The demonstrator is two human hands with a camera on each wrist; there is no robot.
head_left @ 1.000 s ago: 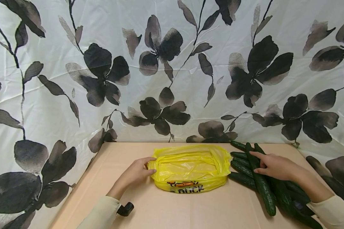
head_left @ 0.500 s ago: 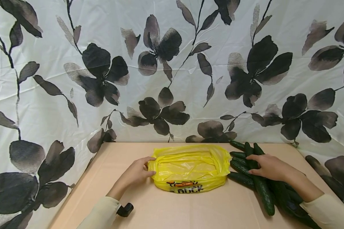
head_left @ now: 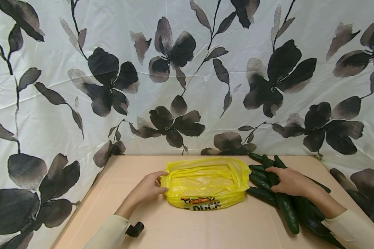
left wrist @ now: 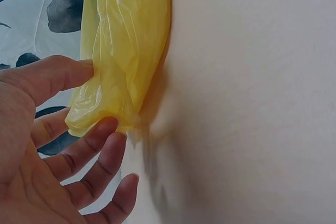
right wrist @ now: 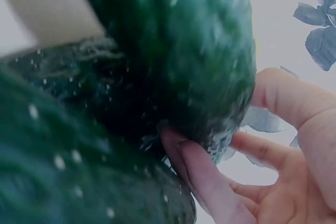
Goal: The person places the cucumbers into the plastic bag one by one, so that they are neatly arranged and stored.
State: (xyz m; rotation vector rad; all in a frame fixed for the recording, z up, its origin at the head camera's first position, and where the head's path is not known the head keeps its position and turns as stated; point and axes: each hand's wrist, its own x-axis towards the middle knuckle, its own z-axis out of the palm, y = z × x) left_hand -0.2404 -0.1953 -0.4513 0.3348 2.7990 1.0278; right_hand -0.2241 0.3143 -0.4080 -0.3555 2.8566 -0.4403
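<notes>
A yellow plastic bag [head_left: 208, 181] with black lettering on its front lies on the table, its opening facing up. My left hand [head_left: 143, 192] pinches the left end of the bag, thumb on one side and fingertips on the other, as the bag [left wrist: 123, 40] shows in the left wrist view. To the right of the bag, my right hand [head_left: 291, 182] grips a dark green cucumber [head_left: 286, 209] near its far end. This cucumber [right wrist: 178, 40] fills much of the right wrist view, fingers curled at its end. Several other cucumbers [head_left: 260, 180] are heaped beneath and beside it.
The pale tabletop [head_left: 187, 230] runs back to a white cloth [head_left: 218, 131] with dark flowers, which hangs behind and along the sides. A black device [head_left: 135, 229] sits at my left wrist.
My right hand has shifted slightly left and its fingers have closed farther around the upper cucumber, whose far end has tipped a little left. The left hand and the bag hold still.
</notes>
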